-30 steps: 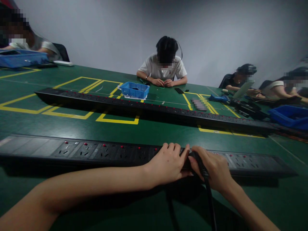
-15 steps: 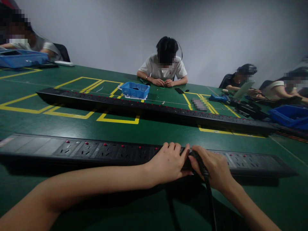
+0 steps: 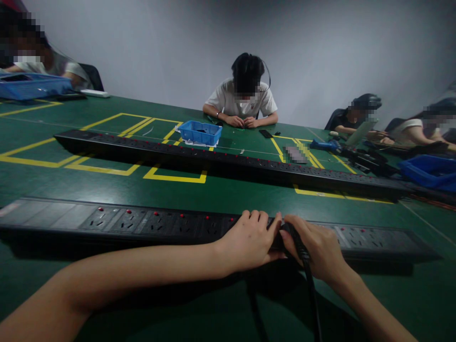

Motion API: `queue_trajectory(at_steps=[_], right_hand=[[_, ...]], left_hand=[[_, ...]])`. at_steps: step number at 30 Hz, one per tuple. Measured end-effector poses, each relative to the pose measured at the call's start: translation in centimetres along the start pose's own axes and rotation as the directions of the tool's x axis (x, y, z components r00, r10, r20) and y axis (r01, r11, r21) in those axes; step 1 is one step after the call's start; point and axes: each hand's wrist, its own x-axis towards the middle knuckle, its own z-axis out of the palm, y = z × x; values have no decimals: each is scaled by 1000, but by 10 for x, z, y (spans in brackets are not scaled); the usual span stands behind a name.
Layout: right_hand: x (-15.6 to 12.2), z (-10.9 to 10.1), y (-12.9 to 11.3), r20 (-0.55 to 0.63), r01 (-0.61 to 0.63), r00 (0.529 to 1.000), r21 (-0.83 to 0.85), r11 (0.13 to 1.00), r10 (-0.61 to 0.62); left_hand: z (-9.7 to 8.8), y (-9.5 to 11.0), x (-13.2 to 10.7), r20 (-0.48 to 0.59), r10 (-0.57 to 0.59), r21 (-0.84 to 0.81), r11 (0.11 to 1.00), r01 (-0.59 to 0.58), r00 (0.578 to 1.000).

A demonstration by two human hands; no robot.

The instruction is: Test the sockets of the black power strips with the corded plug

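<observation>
A long black power strip (image 3: 171, 222) with several sockets and red indicators lies across the green table in front of me. My left hand (image 3: 249, 237) is wrapped over its middle, fingers on the far edge and thumb on the near side. Right beside it, my right hand (image 3: 317, 244) grips a black power plug (image 3: 295, 240) against the top of the strip. The plug's cord (image 3: 312, 299) runs down toward me. Its prongs are hidden, so I cannot tell how deep they sit in a socket.
Behind lies a second long black power strip (image 3: 221, 164). Farther off are a light blue basket (image 3: 201, 135), a dark blue bin (image 3: 427, 173) at right and another blue basket (image 3: 39, 88) at left. Co-workers sit around the table; one person (image 3: 245, 99) is directly opposite.
</observation>
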Motion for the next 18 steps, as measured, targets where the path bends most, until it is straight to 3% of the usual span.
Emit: queue_trajectory(at_steps=[18], right_hand=[[0,-1,0,18,-2,1000,1,1000,2]], left_hand=[[-1,0,0,-19,-1,13,1000,1,1000]])
